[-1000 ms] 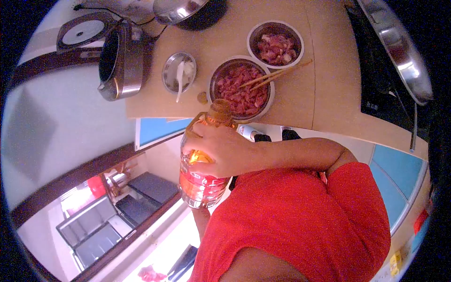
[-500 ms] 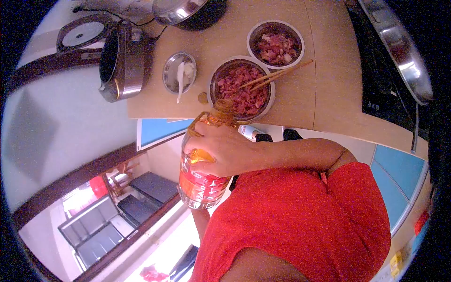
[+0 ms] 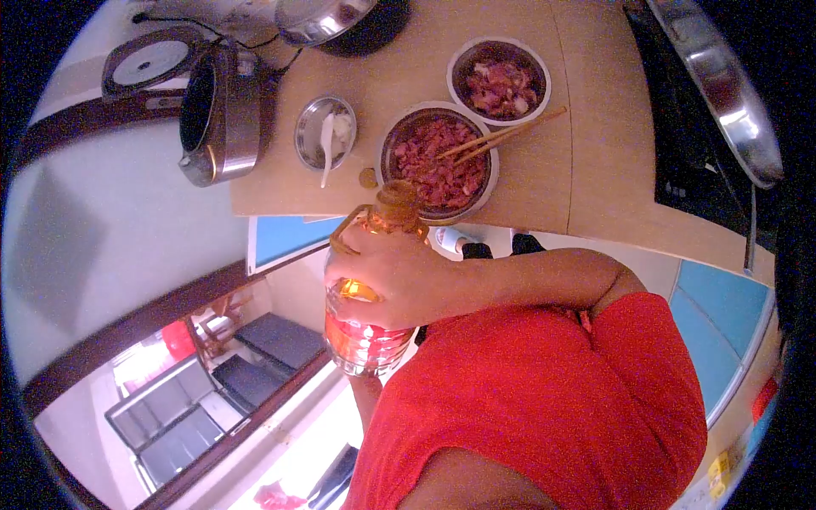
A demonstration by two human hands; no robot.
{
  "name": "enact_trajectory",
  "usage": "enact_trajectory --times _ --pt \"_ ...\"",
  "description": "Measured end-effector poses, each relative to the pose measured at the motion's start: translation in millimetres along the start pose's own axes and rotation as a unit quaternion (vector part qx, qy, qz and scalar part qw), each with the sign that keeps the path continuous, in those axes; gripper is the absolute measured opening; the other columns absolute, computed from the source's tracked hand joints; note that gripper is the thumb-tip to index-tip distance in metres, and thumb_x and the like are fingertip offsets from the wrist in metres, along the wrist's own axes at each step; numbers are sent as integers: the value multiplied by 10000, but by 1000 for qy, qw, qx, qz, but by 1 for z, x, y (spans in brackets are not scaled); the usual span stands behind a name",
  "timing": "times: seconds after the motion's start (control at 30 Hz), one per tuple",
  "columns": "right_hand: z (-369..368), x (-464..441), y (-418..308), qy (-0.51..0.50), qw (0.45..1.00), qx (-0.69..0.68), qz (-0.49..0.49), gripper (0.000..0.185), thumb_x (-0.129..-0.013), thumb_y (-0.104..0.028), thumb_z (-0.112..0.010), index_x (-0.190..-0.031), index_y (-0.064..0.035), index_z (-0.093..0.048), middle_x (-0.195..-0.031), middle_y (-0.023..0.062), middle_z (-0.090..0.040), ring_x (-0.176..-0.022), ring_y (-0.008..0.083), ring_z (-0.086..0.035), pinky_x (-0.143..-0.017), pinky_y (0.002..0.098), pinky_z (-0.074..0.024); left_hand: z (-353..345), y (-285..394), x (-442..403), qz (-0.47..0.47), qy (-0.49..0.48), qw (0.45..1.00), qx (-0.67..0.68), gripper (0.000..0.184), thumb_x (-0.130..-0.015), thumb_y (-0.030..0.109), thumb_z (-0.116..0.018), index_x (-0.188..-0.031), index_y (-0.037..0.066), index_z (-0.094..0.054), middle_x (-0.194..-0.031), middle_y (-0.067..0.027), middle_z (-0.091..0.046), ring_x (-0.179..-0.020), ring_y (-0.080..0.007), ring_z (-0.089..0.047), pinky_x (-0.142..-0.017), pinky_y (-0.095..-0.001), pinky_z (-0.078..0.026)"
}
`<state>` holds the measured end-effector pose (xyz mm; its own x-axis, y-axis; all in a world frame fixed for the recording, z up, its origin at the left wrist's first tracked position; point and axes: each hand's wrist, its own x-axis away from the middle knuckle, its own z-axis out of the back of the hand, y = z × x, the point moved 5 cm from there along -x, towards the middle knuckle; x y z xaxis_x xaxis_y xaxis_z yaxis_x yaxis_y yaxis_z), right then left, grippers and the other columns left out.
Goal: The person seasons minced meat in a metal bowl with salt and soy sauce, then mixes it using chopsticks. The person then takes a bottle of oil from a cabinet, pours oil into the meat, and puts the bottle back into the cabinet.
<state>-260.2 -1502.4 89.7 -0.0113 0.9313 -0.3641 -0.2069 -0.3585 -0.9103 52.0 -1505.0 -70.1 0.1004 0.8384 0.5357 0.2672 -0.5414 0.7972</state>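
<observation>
My right hand (image 3: 404, 276) is closed around the upper part of a large clear plastic oil bottle (image 3: 365, 344) with a red label and amber oil inside. The bottle's neck (image 3: 397, 200) leans toward the near rim of a metal bowl of cut raw meat (image 3: 438, 157); I cannot tell whether oil is flowing. My left forearm (image 3: 365, 398) reaches up to the bottle's base, and the left hand itself is hidden behind the bottle. A pair of chopsticks (image 3: 510, 136) rests in the meat, sticking out to the right. A small round cap-like disc (image 3: 368, 177) lies beside the bowl.
Behind stands a second bowl of meat chunks (image 3: 501, 81). Left of the bowls is a small metal dish (image 3: 310, 140) with a white spoon (image 3: 326, 149). An open-lidded dark appliance (image 3: 221, 115) stands far left, a steel pan (image 3: 722, 93) over a black cooktop (image 3: 680, 161) at right.
The bottle's neck has shifted slightly left. My right hand has turned a little over the bottle, covering more of it. The bowls and chopsticks stay practically the same.
</observation>
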Motion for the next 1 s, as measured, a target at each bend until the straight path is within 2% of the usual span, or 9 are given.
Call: enact_trajectory --times 0.2,0.3,0.4,0.8,1.0 --pt "-2 -5 -8 -14 1000 11 6 268 -737 -274 -614 -912 -75 -575 -872 159 -497 -830 336 -515 -700 416 -424 -35 2 -3 -6 -16 999 -29 574 -904 465 -306 -1314 65 -306 -1284 -118 -411 -1118 -254 -456 -919 -401 -425" --pt "-4 -7 -10 4 999 25 41 276 -740 -277 -614 -920 -72 -573 -869 157 -493 -827 333 -515 -695 415 -423 -40 1 -2 -9 -15 999 -35 571 -903 463 -310 -1312 64 -309 -1279 -117 -415 -1114 -253 -458 -916 -399 -426" --pt "0 -7 -8 -8 1000 -2 6 288 -741 -287 -613 -926 -71 -571 -872 156 -489 -831 333 -514 -694 417 -422 -41 1 -1 -12 -14 999 -37 568 -902 460 -314 -1309 64 -312 -1275 -116 -418 -1110 -252 -460 -912 -398 -427" --pt "4 0 -4 3 1000 -4 14 285 -743 -281 -610 -925 -64 -569 -878 157 -486 -838 327 -513 -693 409 -425 -47 3 1 -16 -14 998 -60 557 -899 450 -330 -1299 62 -323 -1258 -113 -430 -1093 -247 -466 -898 -394 -431" --pt "4 8 3 -2 1000 6 -15 293 -741 -297 -612 -932 -79 -572 -885 164 -488 -819 340 -518 -696 420 -432 -43 6 6 -18 -6 998 -66 552 -897 445 -338 -1293 61 -329 -1250 -111 -437 -1085 -245 -470 -891 -391 -433"
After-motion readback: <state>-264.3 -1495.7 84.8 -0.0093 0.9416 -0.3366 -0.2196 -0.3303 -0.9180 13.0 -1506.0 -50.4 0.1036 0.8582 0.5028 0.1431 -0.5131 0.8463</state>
